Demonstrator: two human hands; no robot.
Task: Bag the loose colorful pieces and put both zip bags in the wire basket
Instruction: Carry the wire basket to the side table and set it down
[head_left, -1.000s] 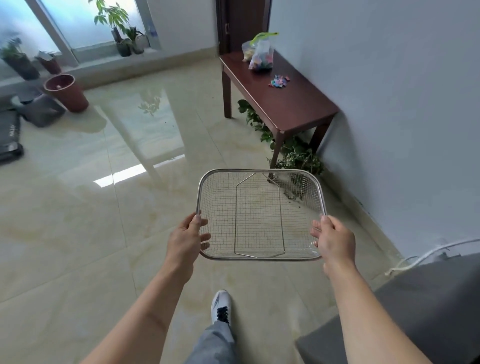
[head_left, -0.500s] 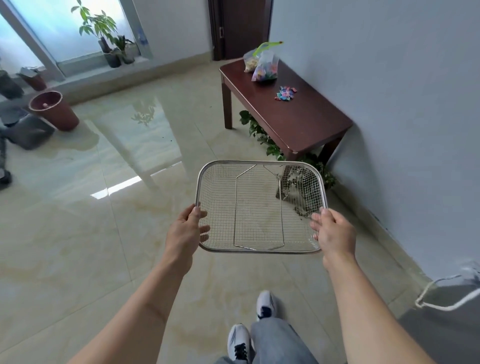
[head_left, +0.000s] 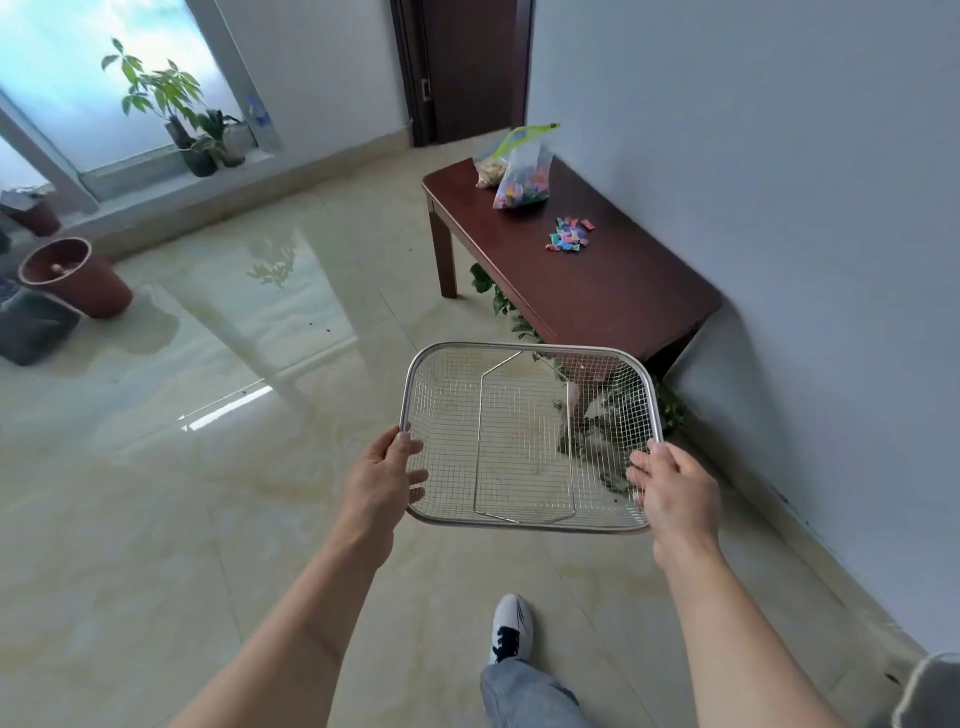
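I hold an empty wire basket (head_left: 530, 349) in the air in front of me, over the floor. My left hand (head_left: 383, 480) grips its left rim and my right hand (head_left: 675, 493) grips its right rim. Ahead stands a dark wooden table (head_left: 613, 296) against the wall. A small heap of loose colorful pieces (head_left: 569, 235) lies on it. Behind the heap stands a zip bag of colorful pieces (head_left: 522, 179) with its green-edged top open. A second zip bag with pale contents (head_left: 489, 170) sits just left of it.
A white wall (head_left: 779, 208) runs along the right. Green plants (head_left: 506, 301) grow under the table. A dark door (head_left: 467, 67) is behind the table. A brown pot (head_left: 72, 275) and potted plants (head_left: 176, 114) stand far left by the window. Glossy tiled floor lies between.
I have walked closer to the table, so it and the bags look larger and nearer. The basket stays held in both hands. My right foot has stepped forward.
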